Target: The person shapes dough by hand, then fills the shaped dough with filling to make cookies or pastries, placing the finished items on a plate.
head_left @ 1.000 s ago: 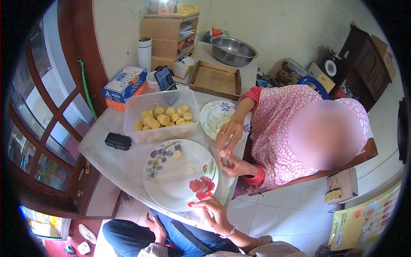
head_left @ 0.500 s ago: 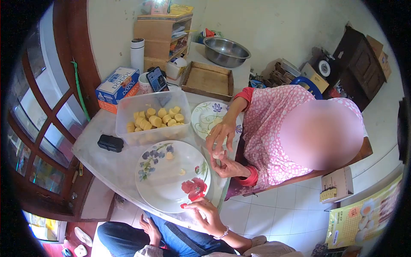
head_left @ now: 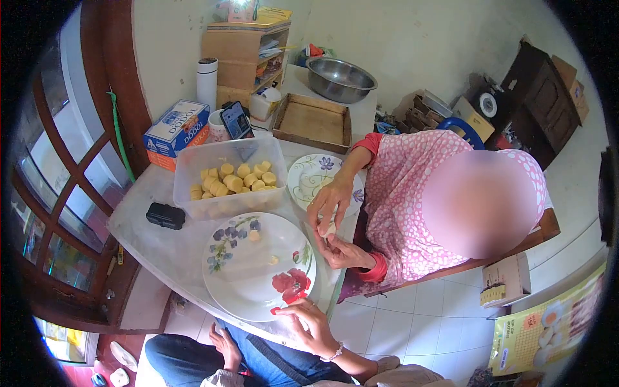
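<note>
My left hand point(head_left: 225, 348) lies on my lap, its fingers stretched out and holding nothing. At the near rim of a large white plate point(head_left: 238, 287), my right hand point(head_left: 314, 329) rests with its fingers apart beside a printed red flower. On that plate sit a small pale yellow round piece point(head_left: 255, 235) and a smaller crumb point(head_left: 274, 260). Across the table, a co-worker's hands point(head_left: 334, 232) pinch a small pale lump between them. Behind the large plate, a clear plastic container point(head_left: 229, 205) holds several yellow dough-like cylinders point(head_left: 235, 183).
A smaller flowered plate point(head_left: 306, 171) stands near the co-worker's arm. Farther back are a rectangular metal tray point(head_left: 313, 119), a steel basin point(head_left: 342, 80), a phone point(head_left: 236, 120) and a dodol box point(head_left: 175, 135). A black case point(head_left: 165, 216) lies at the left.
The co-worker's fingers have shifted slightly around the pale lump and closed nearer together. My own hands look the same as before.
</note>
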Tool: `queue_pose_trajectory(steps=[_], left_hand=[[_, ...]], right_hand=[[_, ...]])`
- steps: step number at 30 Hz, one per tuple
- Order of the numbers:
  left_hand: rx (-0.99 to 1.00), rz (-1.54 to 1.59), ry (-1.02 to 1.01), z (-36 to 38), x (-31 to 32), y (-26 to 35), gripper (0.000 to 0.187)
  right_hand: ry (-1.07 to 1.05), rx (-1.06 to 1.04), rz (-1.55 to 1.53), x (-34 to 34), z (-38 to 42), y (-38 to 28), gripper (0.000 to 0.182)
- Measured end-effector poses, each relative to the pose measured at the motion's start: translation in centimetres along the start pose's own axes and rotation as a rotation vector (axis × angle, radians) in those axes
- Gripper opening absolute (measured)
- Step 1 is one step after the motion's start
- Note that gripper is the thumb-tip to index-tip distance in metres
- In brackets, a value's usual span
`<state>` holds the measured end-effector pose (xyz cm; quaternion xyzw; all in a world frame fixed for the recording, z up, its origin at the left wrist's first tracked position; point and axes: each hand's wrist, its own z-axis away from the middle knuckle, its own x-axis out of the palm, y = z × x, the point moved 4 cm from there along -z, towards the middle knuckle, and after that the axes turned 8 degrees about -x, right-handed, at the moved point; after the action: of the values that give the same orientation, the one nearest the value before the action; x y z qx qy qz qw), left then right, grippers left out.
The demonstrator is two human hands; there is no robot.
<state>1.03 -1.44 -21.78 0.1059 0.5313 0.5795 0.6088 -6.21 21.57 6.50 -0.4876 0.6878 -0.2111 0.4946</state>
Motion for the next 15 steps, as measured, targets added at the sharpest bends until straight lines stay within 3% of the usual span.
queue_pose_trajectory(steps=[15], left_hand=[[-0.029, -0.002, -0.019, 0.09, 0.26, -0.29, 0.061]], right_hand=[[-0.014, 0.01, -0.001, -0.06, 0.13, 0.06, 0.022]])
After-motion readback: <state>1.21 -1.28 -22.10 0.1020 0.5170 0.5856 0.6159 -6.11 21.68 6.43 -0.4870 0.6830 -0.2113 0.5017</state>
